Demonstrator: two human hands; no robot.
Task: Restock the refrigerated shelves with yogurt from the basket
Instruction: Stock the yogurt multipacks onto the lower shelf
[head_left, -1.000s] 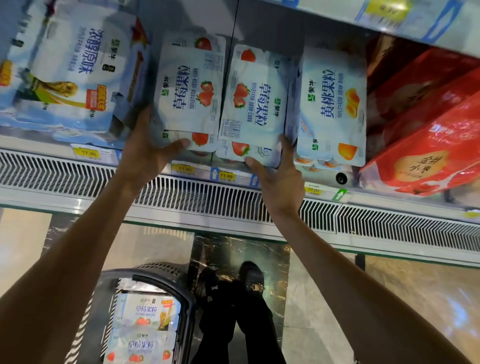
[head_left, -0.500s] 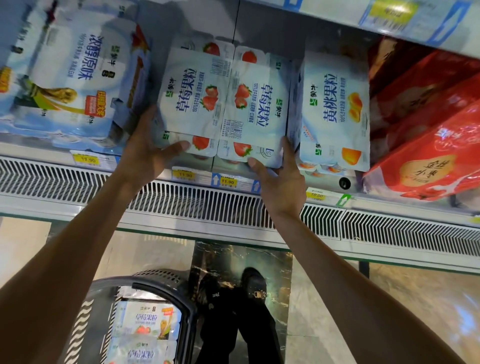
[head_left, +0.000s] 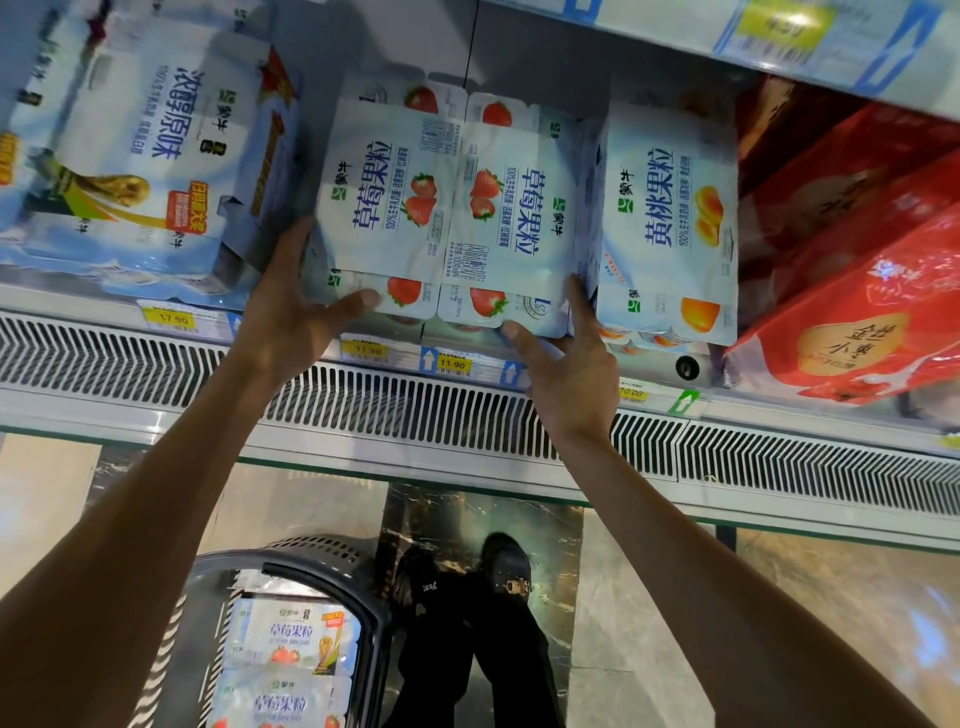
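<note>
A chilled shelf (head_left: 415, 410) is seen from above, with a slotted vent grille along its near edge. At the left of the shelf lies a large blue-and-white plain yogurt multipack (head_left: 130, 156), with a yellow price tag (head_left: 171, 318) on the edge below it. At the right end is a stack of red packages (head_left: 857, 291), and an upper shelf (head_left: 779, 36) crosses the top right corner. Left of the red stack stands a peach yogurt pack (head_left: 670, 218).

Between the plain multipack and the peach pack sit two strawberry packs, side by side and touching. They are hemmed in on both sides.

The left hand (head_left: 291, 317) reaches up from below. Its grip holds the left strawberry yogurt pack (head_left: 389, 202) at the near left corner. The fingers go out of sight along the pack's left side, beside the plain multipack, and the thumb hooks over the near edge.

The right hand (head_left: 571, 374) has its grip on the right strawberry yogurt pack (head_left: 511, 218) at the near right corner. The forefinger points up the narrow gap against the peach pack, and the thumb lies under the near edge.

Near the viewer, on the floor at lower left, a dark basket (head_left: 291, 566) holds more strawberry yogurt packs (head_left: 291, 639), well apart from both hands. Just right of the basket are the person's black shoes (head_left: 467, 582).
</note>
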